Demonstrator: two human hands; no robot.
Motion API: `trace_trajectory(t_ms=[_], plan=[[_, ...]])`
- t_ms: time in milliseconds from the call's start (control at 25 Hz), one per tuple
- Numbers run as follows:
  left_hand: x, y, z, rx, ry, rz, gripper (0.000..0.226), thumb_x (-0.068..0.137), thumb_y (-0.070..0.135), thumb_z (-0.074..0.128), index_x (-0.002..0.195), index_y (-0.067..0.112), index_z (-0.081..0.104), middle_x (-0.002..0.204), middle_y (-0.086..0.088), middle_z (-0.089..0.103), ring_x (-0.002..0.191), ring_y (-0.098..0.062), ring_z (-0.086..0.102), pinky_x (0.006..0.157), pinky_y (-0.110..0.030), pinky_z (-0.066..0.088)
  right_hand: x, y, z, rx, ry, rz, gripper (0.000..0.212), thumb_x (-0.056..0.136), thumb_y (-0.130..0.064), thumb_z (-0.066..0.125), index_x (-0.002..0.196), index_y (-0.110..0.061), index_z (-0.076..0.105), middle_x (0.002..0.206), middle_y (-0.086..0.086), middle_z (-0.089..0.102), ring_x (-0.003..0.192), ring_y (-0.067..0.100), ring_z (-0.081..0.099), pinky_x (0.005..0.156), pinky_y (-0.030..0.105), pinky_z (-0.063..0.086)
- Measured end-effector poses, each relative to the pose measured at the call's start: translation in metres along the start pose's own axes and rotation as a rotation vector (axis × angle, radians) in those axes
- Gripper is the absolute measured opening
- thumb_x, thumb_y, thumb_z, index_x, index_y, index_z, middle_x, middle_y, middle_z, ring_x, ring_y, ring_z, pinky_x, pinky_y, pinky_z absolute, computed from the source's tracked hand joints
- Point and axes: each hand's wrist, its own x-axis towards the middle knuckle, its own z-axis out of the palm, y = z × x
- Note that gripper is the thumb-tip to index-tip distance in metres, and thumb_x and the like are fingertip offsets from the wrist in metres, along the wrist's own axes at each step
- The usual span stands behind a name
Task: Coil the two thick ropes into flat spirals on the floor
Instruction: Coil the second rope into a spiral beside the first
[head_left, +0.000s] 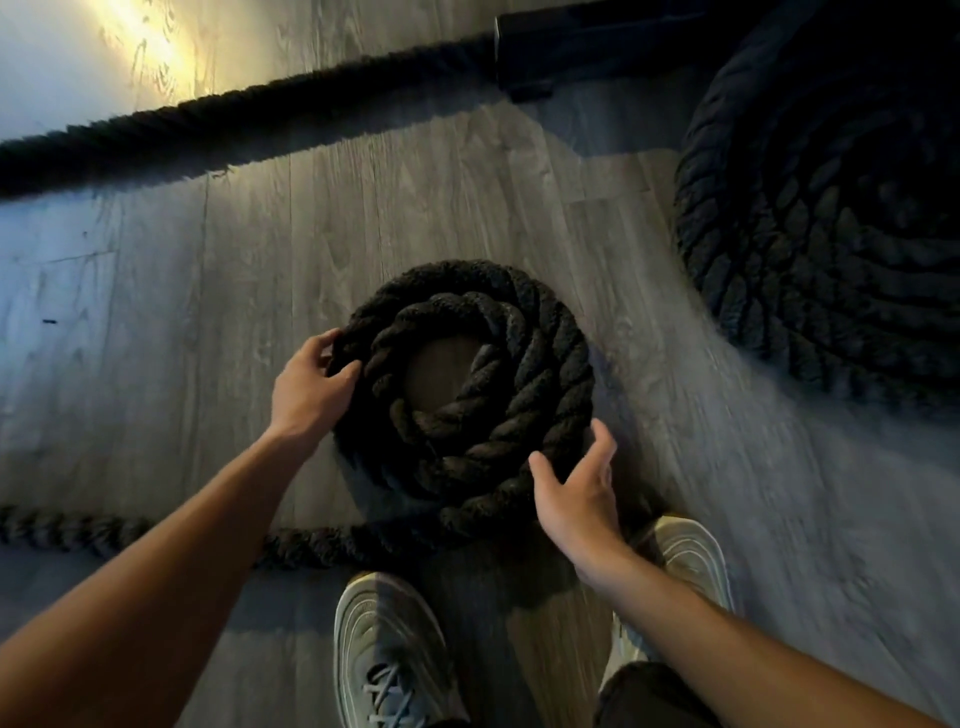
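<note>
Nearest the person, behind both wrists, are the left shoe and the right shoe. The right shoe sits just behind the right hand.

The loose tail matters most for the next wrap. It leaves the small coil on its near edge, just beside the right thumb, and runs sideways to the left. There it passes under the left forearm and lies behind the left hand. Its long axis crosses the body, so the right hand is closer to where the rope peels off. The slack itself lies on the left hand's side.

The left hand grips the coil's outer turn on the left, with fingers curled over it and the thumb across the top. The right hand is spread wide and holds nothing, its thumb and fingertips against the lower right rim. The blur makes it hard to say whether it presses or only brushes the rope.

The small coil has only a few turns, with bare floor showing in its centre.

Beyond the right hand, farther out and to its right, lies a large finished coil. Farthest off, past both hands, the far rope stretches toward a dark block.
</note>
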Motion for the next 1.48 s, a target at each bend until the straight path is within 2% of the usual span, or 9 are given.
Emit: trace_trajectory(t_ms=[200,400,520,640,800,1000,1160,1360,1480], plan=[[-0.016,-0.011,-0.004,-0.002,0.073,-0.13,0.04,0.077,0.061,0.068,0.108,0.039,0.056,0.094,0.002,0.072,0.081,-0.02,0.07,0.081,-0.043,0.059,0.034,-0.021,-0.017,-0.109,-0.027,-0.101,0.073,0.096,-0.03,0.058,0.154,-0.026,0.014,0.161,0.006,0.022,0.144,0.027,0.029,0.114,0.039,0.027],[-0.051,-0.029,0.017,-0.289,0.052,-0.255,0.037,0.086,0.053,0.071,0.093,0.022,0.051,0.097,-0.012,0.066,0.073,-0.024,0.067,0.06,-0.045,0.062,0.091,-0.053,-0.041,-0.129,0.142,-0.247,0.052,0.081,-0.049,0.072,0.125,-0.025,0.055,0.12,0.006,0.063,0.112,0.026,0.059,0.097,0.04,0.047],[-0.051,-0.028,0.02,-0.288,0.043,-0.242,0.046,0.081,0.046,0.079,0.104,0.013,0.057,0.097,-0.012,0.067,0.07,-0.016,0.063,0.053,-0.027,0.051,0.105,-0.055,-0.043,-0.124,0.194,-0.203,0.047,0.079,-0.063,0.064,0.109,-0.028,0.056,0.109,0.001,0.065,0.103,0.025,0.061,0.088,0.043,0.051],[-0.036,-0.021,0.007,-0.382,-0.075,-0.181,0.076,0.086,0.015,0.079,0.147,0.029,0.037,0.129,-0.003,0.055,0.096,-0.013,0.063,0.067,-0.024,0.054,0.083,-0.039,-0.034,-0.106,0.145,-0.157,0.052,0.089,-0.054,0.058,0.135,-0.031,0.046,0.137,0.006,0.055,0.123,0.031,0.053,0.1,0.043,0.045],[-0.021,-0.014,0.004,-0.406,-0.237,-0.079,0.101,0.083,-0.015,0.067,0.157,0.038,0.025,0.154,0.007,0.038,0.099,-0.009,0.064,0.06,-0.015,0.054,0.037,-0.006,-0.021,-0.123,0.097,-0.185,0.07,0.095,-0.042,0.055,0.154,-0.034,0.018,0.159,0.005,0.03,0.142,0.028,0.034,0.11,0.041,0.032],[-0.017,-0.011,-0.001,-0.265,-0.226,-0.086,0.099,0.066,0.015,0.08,0.147,0.051,0.036,0.137,0.001,0.053,0.116,-0.021,0.06,0.074,-0.033,0.058,0.058,-0.011,-0.031,-0.133,-0.001,-0.194,0.074,0.095,-0.038,0.058,0.156,-0.037,0.016,0.162,-0.003,0.023,0.147,0.021,0.025,0.116,0.036,0.025],[-0.046,-0.016,0.006,-0.236,-0.027,-0.187,0.057,0.084,0.049,0.07,0.128,0.03,0.039,0.109,-0.004,0.067,0.088,-0.017,0.068,0.08,-0.045,0.06,0.097,-0.04,-0.044,-0.081,-0.065,-0.185,0.074,0.086,-0.026,0.068,0.15,-0.04,0.034,0.153,-0.002,0.04,0.138,0.019,0.041,0.108,0.031,0.038],[-0.07,-0.026,0.01,-0.356,-0.146,-0.327,0.097,0.084,0.016,0.079,0.15,0.043,0.014,0.102,-0.017,0.07,0.063,-0.023,0.07,0.074,-0.048,0.062,0.118,-0.065,-0.054,-0.191,0.08,-0.257,0.062,0.08,-0.048,0.074,0.136,-0.03,0.053,0.11,0.0,0.06,0.104,0.02,0.059,0.086,0.031,0.047],[-0.073,-0.023,0.007,-0.368,-0.243,-0.286,0.11,0.078,0.012,0.085,0.154,0.048,0.013,0.105,-0.011,0.072,0.071,-0.015,0.075,0.06,-0.032,0.062,0.103,-0.044,-0.051,-0.16,0.15,-0.246,0.063,0.081,-0.068,0.059,0.131,-0.03,0.052,0.117,0.003,0.063,0.109,0.025,0.06,0.091,0.041,0.05]])
